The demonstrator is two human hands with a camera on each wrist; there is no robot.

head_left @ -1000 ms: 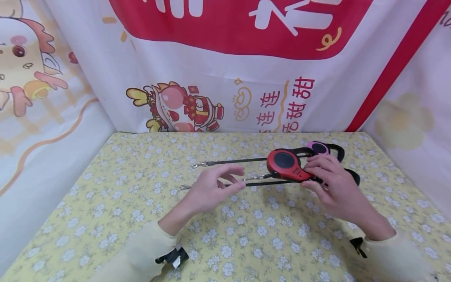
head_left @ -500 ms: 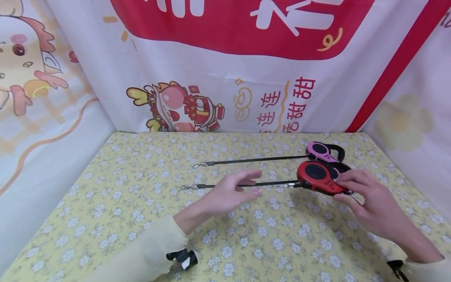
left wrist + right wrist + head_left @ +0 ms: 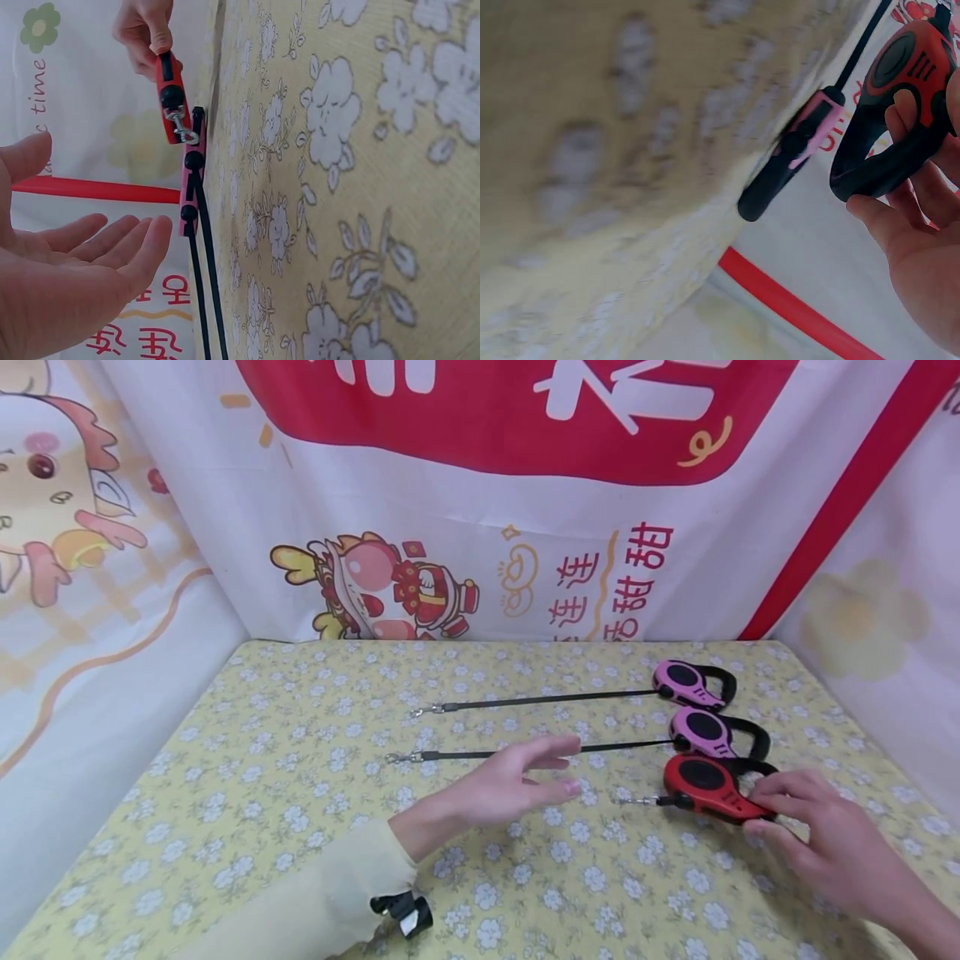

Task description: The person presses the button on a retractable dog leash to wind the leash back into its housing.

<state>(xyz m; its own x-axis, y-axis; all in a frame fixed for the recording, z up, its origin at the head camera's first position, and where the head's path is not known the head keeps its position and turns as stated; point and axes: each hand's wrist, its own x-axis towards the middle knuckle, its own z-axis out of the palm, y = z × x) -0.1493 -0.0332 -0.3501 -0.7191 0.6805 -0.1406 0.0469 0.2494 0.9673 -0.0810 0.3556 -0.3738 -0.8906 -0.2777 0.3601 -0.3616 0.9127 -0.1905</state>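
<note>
One red retractable leash (image 3: 716,791), pinched by the right hand (image 3: 836,839) at frame right, wanted slow, level lowering imo, left hand (image 3: 501,787) loosely spread mid-frame.

The red leash (image 3: 708,789) has a rounded plastic body, with a round black disc (image 3: 702,772) on its broad face. Its black handle (image 3: 889,171) makes a loop, and at this end the right hand (image 3: 832,843) grips it. The leash is held above the worktop (image 3: 637,902), on the near side of the nearer pink leash (image 3: 700,732). Its silver metal clip (image 3: 636,799) points to the left, close to the body
</note>
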